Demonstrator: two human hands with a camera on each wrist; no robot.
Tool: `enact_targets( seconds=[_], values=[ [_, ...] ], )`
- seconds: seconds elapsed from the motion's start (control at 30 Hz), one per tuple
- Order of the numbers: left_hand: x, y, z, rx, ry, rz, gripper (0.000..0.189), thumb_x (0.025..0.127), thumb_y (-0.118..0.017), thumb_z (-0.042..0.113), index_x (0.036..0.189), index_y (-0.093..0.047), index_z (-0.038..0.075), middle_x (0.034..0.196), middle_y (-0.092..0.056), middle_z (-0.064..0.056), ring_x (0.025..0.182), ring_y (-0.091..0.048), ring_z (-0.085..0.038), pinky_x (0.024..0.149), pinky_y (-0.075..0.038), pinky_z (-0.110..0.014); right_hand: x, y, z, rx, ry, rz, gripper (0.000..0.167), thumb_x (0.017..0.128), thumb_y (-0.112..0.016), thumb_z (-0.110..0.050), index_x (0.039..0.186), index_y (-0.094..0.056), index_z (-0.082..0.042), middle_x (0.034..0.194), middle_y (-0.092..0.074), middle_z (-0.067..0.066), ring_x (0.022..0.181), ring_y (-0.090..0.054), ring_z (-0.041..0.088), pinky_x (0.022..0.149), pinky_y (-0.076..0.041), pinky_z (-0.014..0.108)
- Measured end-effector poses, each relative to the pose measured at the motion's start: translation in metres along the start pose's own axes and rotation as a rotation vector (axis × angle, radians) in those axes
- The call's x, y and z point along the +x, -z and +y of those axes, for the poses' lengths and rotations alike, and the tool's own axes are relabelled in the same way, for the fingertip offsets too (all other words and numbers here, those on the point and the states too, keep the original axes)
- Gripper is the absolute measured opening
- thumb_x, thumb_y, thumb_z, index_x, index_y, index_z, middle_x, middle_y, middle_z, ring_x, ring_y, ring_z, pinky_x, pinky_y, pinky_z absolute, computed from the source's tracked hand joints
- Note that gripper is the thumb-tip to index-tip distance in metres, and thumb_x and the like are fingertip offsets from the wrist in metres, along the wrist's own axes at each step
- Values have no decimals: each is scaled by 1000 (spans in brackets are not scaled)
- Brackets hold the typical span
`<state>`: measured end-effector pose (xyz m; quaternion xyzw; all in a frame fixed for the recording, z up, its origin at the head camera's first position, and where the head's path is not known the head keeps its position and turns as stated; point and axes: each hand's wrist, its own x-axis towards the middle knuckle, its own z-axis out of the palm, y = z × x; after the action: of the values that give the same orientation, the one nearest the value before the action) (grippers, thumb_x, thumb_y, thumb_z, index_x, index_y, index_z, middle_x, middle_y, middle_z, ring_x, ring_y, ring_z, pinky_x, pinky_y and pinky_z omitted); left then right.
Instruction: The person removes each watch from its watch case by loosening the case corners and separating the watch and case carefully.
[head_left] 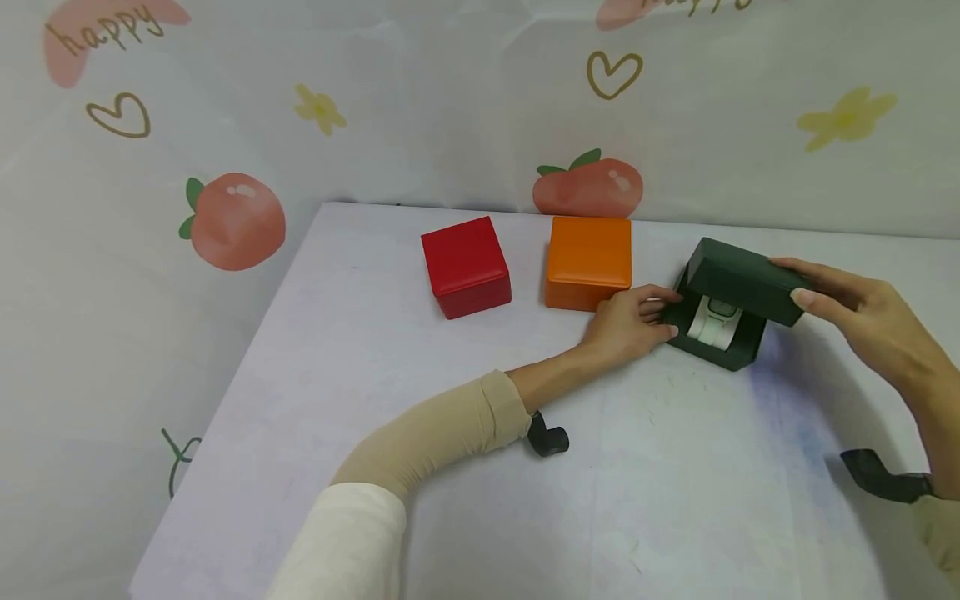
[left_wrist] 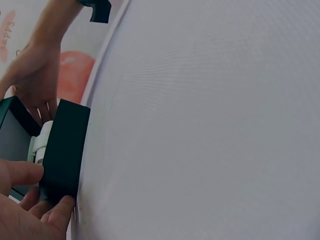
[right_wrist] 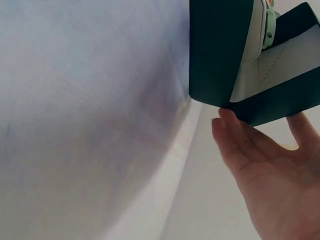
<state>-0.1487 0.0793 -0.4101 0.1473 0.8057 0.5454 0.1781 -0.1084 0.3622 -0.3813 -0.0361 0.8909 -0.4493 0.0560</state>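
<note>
A dark green watch box point(head_left: 746, 279) stands at the right of the table in the head view, its lid partly raised. Inside lies a pale watch point(head_left: 722, 310) wrapped round a white cushion point(head_left: 715, 325). My left hand point(head_left: 626, 327) pinches the left side of the box's base, the thumb at its rim; the left wrist view shows the fingers against the outer wall. With thumb and fingers, my right hand point(head_left: 873, 312) holds the right end of the lid. In the right wrist view, the lid's light lining point(right_wrist: 287, 60) shows.
An orange box point(head_left: 590, 254) sits shut, close behind my left hand. Farther left is a red box point(head_left: 467, 268), also shut. A patterned cloth wall point(head_left: 450, 108) rises behind the table's back edge. Dark wrist mounts point(head_left: 547, 437) stick out from both forearms.
</note>
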Motion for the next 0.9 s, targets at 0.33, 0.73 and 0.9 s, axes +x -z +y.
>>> enact_targets(
  seconds=[0.33, 0.73, 0.9],
  values=[
    [1, 2, 3, 6, 29, 20, 33, 87, -77, 10, 119, -70, 18, 121, -70, 0, 111, -64, -1, 86, -49, -10, 3, -1, -3, -53, -29, 4, 46, 107, -38, -33, 153, -37, -38, 149, -37, -16, 147, -16, 41, 109, -3, 76],
    [0, 1, 3, 14, 30, 20, 33, 87, -77, 10, 118, -70, 18, 121, -70, 1, 110, -64, -1, 84, -49, -10, 10, -9, -5, -37, 105, 142, 42, 108, -35, -25, 148, -49, -24, 133, -48, -31, 121, -35, -12, 112, -14, 21],
    [0, 0, 3, 11, 23, 19, 33, 87, -77, 9, 118, -70, 17, 121, -70, 0, 110, -64, -2, 84, -49, -9, 14, -7, -7, 26, 107, 168, 41, 108, -36, -23, 146, -52, -21, 121, -52, -34, 121, -39, -8, 110, -15, 16]
  ],
)
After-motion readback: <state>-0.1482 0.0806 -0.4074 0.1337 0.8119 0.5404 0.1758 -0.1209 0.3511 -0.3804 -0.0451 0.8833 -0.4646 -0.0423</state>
